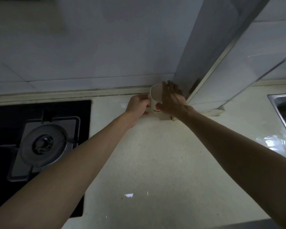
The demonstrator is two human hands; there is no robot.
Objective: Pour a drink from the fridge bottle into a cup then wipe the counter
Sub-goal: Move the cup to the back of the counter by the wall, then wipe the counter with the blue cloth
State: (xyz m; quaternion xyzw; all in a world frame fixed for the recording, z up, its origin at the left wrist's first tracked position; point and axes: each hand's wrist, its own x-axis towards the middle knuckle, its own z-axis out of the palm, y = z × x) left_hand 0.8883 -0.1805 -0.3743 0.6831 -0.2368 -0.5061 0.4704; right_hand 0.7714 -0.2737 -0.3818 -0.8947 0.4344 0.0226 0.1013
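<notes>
Cup lies right of the hob, just beyond the line of the hob's far edge, tipped so its mouth faces us. Our left hand curls round the side nearer the hob; our right hand clasps the other side, thumb low on the front. No bottle shows. We judge the cup needs setting upright, well right of the hob. We should squeeze lightly, since the wall looks thin.
</notes>
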